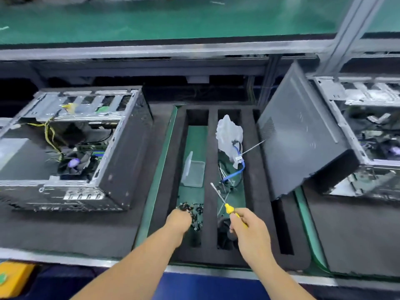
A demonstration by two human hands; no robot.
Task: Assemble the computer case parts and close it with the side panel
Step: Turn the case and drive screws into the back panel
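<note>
Black foam tray [213, 148] holds screws [193, 210] (beside left hand [179, 219]).

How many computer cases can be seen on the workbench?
2. One open computer case lies at the left. A second case lies at the right edge, partly cut off by the frame, with a dark side panel leaning against it. Others may lie outside the view.

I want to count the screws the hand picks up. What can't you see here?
Head view only:
- Left hand fingertips: curled down into the screws, so whether any are pinched is hidden.
- Screws: too small and blurred to count.
- Right case: cut off by the frame's right edge, partly covered by the leaning side panel.
- Left case insides: motion-blurred.
- Screwdriver handle end: wrapped by the right hand.
</note>
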